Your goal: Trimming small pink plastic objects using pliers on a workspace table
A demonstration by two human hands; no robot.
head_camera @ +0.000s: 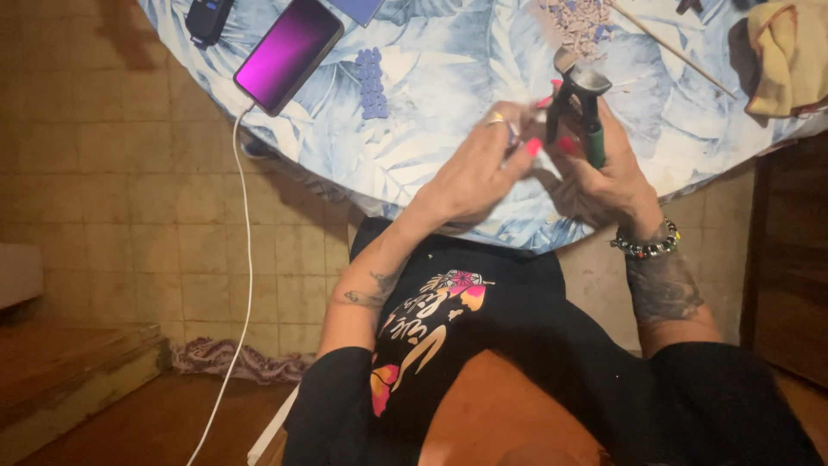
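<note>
My right hand (604, 177) grips a pair of nippers (580, 108) with dark jaws and green handles, jaws pointing away from me over the table. My left hand (483, 168), with a ring and pink nails, is raised right beside the jaws, fingertips pinched together at them; whether a small piece sits between the fingers I cannot tell. Both hands hover over the near edge of a round table with a blue leaf-print cloth (431, 78). A pile of small purple-blue chips (580, 22) lies just beyond the nippers.
A phone with a lit purple screen (289, 52) lies at the left, its white cable (247, 259) hanging to the floor. A row of blue pieces (372, 82), a thin wooden stick (668, 47), a yellow cloth (789, 56) and a dark device (207, 19) also lie there.
</note>
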